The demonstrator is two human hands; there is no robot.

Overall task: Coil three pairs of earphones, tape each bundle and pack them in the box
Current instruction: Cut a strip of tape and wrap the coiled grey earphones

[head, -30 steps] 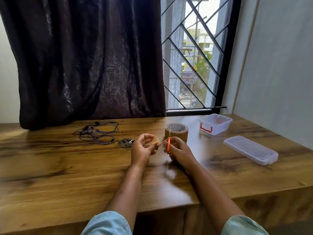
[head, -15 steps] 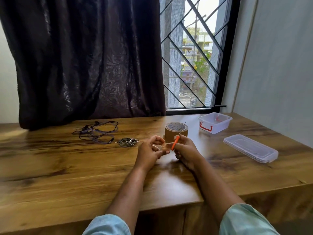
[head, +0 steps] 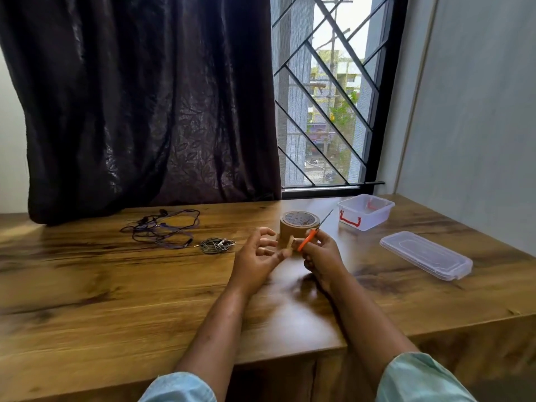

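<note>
Right hand (head: pixel 320 253) grips orange scissors (head: pixel 311 235); left hand (head: pixel 256 256) pinches a tape strip (head: pixel 290 242) off the roll (head: pixel 298 227). Earphones (head: pixel 217 245) lie apart on the surface (head: pixel 116 300), box (head: pixel 365 211) open. Risk: strip sticking to itself.

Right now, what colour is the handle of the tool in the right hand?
Orange, on the scissors held by the right hand; clearest in the head view.

We sit at a wooden table (head: pixel 116 300) with dark grain streaks, pushed against a window (head: pixel 327 111) with a black frame and a diagonal metal grille (head: pixel 333 134). A dark brown curtain (head: pixel 139 105) covers its left part. Daylight comes in; a pale grey wall (head: pixel 478 111) stands to our right
</note>
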